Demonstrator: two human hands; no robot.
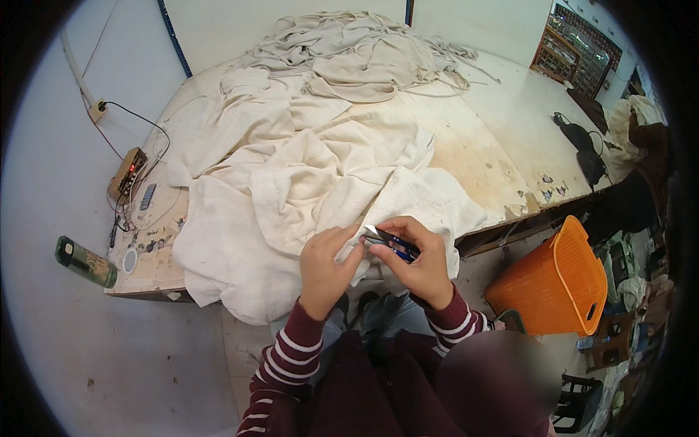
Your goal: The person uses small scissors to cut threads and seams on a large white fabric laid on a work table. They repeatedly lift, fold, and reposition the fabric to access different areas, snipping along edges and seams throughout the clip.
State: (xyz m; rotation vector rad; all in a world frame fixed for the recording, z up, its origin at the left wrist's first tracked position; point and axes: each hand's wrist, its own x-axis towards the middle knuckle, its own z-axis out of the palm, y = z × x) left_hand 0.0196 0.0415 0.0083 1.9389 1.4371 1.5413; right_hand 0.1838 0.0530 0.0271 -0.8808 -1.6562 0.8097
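A cream cloth (291, 197) lies crumpled over the near edge of a worn wooden table (480, 138). My left hand (324, 266) pinches a fold of this cloth at the table's front edge. My right hand (419, 258) holds small dark-handled thread snips (389, 239), their metal tips pointing left at the pinched fold, close to my left fingertips. Both sleeves are maroon with white stripes. The cloth hangs down over my lap.
More cream cloth is heaped at the table's far side (357, 51). A power strip, a small box with a red light (128, 171) and a remote lie at the left edge. A green bottle (86, 261) lies beside it. An orange basket (557, 280) stands right.
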